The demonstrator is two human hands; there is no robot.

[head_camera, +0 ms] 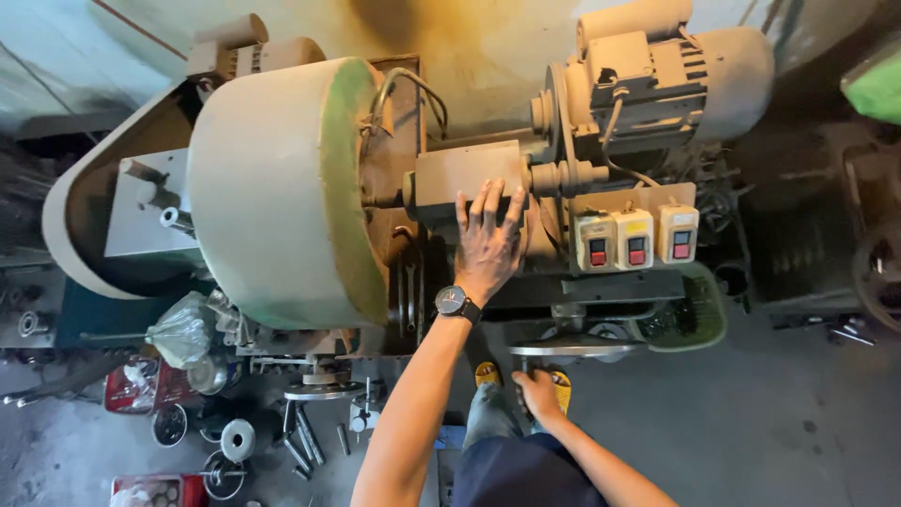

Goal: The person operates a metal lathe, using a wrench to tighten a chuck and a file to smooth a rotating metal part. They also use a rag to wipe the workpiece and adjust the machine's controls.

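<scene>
Left hand (488, 246) spread flat on the dusty machine's spindle housing (466, 174) beside the big flywheel (282, 188), right hand (539, 392) gripping the handwheel (572, 347) below it, metal parts littering the grimy concrete floor (751, 422).

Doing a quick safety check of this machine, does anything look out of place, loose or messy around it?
Yes. Loose metal parts lie scattered on the floor at lower left, and cables hang loose above the housing under the left hand. Dust cakes the motor. The right hand grips a handwheel.
</scene>
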